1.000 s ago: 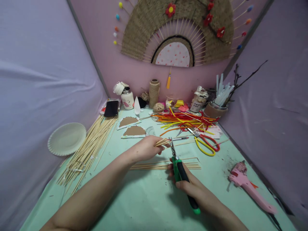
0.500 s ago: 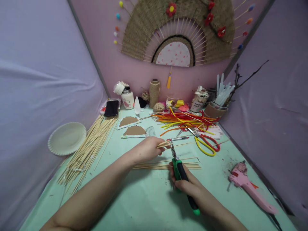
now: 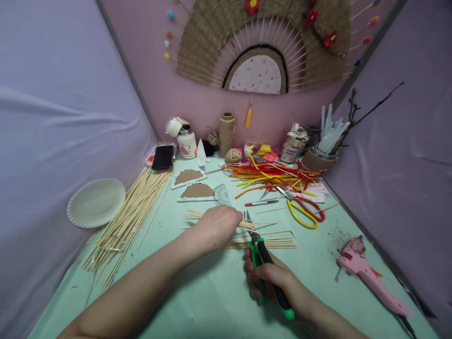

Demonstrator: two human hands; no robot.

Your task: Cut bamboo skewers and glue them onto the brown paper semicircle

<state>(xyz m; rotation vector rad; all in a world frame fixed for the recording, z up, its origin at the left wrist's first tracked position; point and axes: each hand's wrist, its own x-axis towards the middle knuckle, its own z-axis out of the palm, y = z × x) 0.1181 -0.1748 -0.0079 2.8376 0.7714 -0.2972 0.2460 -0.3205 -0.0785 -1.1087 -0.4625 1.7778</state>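
Note:
Over the middle of the table, my left hand (image 3: 221, 226) is closed on a small bundle of thin wooden sticks (image 3: 246, 225), whose ends stick out on both sides of it. My right hand (image 3: 266, 275) grips green and black cutters (image 3: 263, 256). The blades of the cutters are parted and point up, close by the right ends of the held sticks. Beneath, a row of sticks (image 3: 278, 243) lies across the green table, partly hidden by the left hand and the cutters. A single short stick (image 3: 271, 210) lies beyond them.
A stick pile (image 3: 132, 216) and white plate (image 3: 96, 203) are at left. Behind are brown half-round pieces (image 3: 197, 190), a marker (image 3: 262, 203) and coloured pipe cleaners (image 3: 278, 174). Scissors (image 3: 303, 212) and a pink glue gun (image 3: 370, 278) lie to the right.
My left hand has moved down and slightly right, with the sticks lower and more of them showing on its left. The cutters' blades have opened and shifted slightly left and down.

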